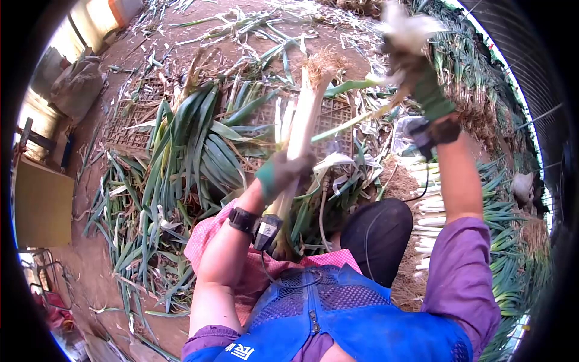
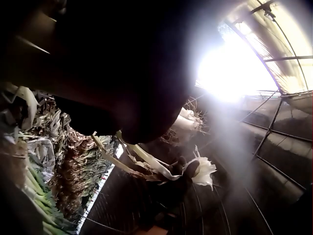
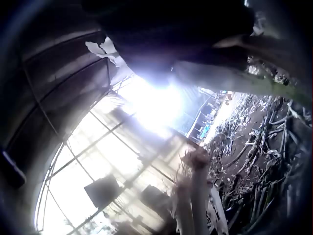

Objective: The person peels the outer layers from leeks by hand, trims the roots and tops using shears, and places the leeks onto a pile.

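Observation:
My gloved left hand (image 1: 284, 176) grips long green onions (image 1: 309, 114) around their white stalks, root ends up and leaning slightly right. In the right wrist view, the root ends of the onion stalks (image 3: 198, 191) rise close together. Up at the far right of the head view, my gloved right hand (image 1: 416, 72) is blurred. It holds peeled outer leaves (image 1: 407, 27), whose pale strips trail back toward the stalks. The left wrist view also catches these peeled leaves (image 2: 203, 171) in dark fingers, below a root tuft (image 2: 188, 122).
Slatted crates (image 1: 338, 123) lie ahead under loose green leaves (image 1: 193, 139). White-stalked onions (image 1: 429, 223) are laid in a row on the right, beyond my knee (image 1: 380, 238). More onions with roots (image 1: 476, 72) are heaped along the right wall. Leaf scraps (image 1: 241, 27) litter the floor.

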Tool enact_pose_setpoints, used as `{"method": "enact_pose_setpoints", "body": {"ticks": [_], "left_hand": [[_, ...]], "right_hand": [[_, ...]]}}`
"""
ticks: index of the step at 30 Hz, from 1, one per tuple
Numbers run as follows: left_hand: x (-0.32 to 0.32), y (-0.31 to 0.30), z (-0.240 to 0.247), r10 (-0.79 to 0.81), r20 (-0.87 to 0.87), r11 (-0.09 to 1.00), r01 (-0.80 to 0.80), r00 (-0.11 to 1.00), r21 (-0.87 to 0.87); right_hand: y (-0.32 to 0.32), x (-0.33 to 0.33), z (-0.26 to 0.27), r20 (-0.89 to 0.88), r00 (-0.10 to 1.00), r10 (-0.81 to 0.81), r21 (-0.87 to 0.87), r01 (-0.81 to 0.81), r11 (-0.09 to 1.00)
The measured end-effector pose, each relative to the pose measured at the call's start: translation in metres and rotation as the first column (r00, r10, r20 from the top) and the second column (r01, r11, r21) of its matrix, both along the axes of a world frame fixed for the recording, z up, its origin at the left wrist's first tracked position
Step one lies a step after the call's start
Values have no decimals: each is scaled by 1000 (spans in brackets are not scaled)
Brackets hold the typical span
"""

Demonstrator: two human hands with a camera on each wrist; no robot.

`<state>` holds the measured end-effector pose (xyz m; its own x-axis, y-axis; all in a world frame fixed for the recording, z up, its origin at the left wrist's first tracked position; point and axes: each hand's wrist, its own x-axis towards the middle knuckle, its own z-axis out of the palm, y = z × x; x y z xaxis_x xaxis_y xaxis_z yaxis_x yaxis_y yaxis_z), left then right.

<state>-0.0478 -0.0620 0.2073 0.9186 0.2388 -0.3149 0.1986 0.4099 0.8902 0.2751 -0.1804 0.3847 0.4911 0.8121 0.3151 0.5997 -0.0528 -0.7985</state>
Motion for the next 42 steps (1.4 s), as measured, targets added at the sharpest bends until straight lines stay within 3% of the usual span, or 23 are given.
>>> {"method": "enact_pose_setpoints", "body": {"ticks": [3,6,10,14,15,16,18,19,20,21,22,24,25,27,28,31,32,33,35,37,39,40,42], "left_hand": [[15,-15,-10,145,1,982,-144,989,122],[21,-31,-21,264,79,951,-273,961,144],[21,-37,-13,340,124,904,-360,932,231],[22,-21,-14,262,25,941,-261,965,213],[21,-20,-14,262,48,949,-266,964,168],[19,-20,-14,262,71,955,-270,962,123],[8,-19,-1,226,105,974,-228,969,10],[3,-14,3,207,104,978,-208,973,4],[-1,-10,6,187,104,982,-188,977,-2],[-6,-7,8,167,101,986,-167,981,-14],[-9,1,10,181,133,983,-176,974,-46],[-12,26,-1,152,282,988,-147,947,-39],[-15,35,3,188,208,982,-189,960,-18],[-22,47,5,222,278,975,-213,935,-63],[-28,47,13,255,228,967,-253,940,-37],[-42,54,19,337,151,941,-339,929,-16],[-44,54,20,386,165,922,-381,908,-67],[-48,56,23,397,161,918,-389,904,-75],[-57,62,30,413,157,911,-402,897,-95],[-64,70,27,423,208,905,-402,882,-140],[-68,74,23,459,181,887,-437,870,-151],[-70,74,23,442,189,896,-420,877,-143],[-71,75,27,408,212,913,-389,888,-126]], "right_hand": [[24,-113,-36,506,850,146,-195,-52,979],[49,-145,-78,551,833,39,-295,150,944],[62,-133,-89,697,709,107,-324,179,929],[71,-105,-93,859,503,93,-318,383,867],[75,-70,-102,933,351,79,-246,461,853],[79,-44,-90,938,334,-92,-86,481,872],[70,4,-50,727,556,-403,2,586,810],[61,4,-22,636,586,-502,-84,699,710],[53,35,-21,351,716,-604,-11,648,761],[45,72,-21,302,800,-518,-57,557,828],[47,67,-30,-86,898,-431,13,434,901],[33,28,-56,-264,946,-187,-22,188,982],[32,14,-89,-177,983,-57,-76,45,996],[30,-14,-156,-29,971,237,-173,-238,956],[31,-51,-179,537,782,316,-171,-266,949],[8,-132,-238,470,731,495,-516,-228,826],[11,-157,-241,371,726,579,-738,-148,658],[7,-174,-260,420,690,589,-760,-88,644],[-16,-182,-330,771,534,347,-400,-17,916],[-6,-188,-296,532,647,546,-707,-16,707],[20,-184,-277,256,661,705,-942,9,334],[18,-184,-280,458,561,690,-812,-53,581],[23,-182,-288,607,472,639,-628,-209,750]]}}
